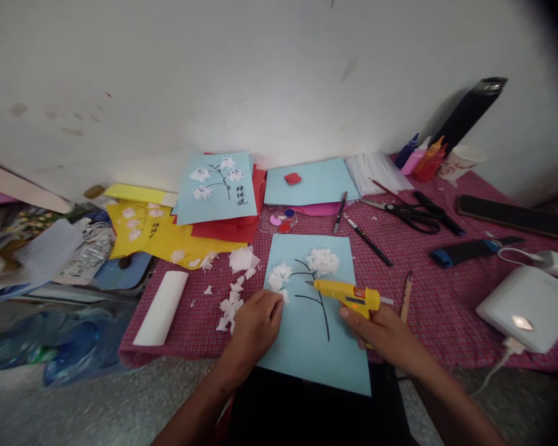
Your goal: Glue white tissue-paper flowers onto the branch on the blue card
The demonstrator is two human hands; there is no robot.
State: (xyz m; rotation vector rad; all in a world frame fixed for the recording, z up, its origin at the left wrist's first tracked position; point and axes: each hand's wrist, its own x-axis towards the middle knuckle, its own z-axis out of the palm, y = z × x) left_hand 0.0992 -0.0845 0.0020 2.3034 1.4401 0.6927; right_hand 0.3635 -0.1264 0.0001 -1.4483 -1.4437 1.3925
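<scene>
Over blue card (302, 350), left hand (259, 317) seemingly pinches white scrap (285, 296).

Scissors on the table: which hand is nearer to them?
Right. The right hand, holding the yellow glue gun, is below the scissors in the picture; the left hand is farther off, to their lower left.

A paper cup (462, 161) stands beside squeeze bottles (415, 161) near a pale wall (279, 80). A dark phone (510, 217) lies beyond a cabled white box (523, 303), while blue plastic bottles (77, 341) sit low at left.
</scene>
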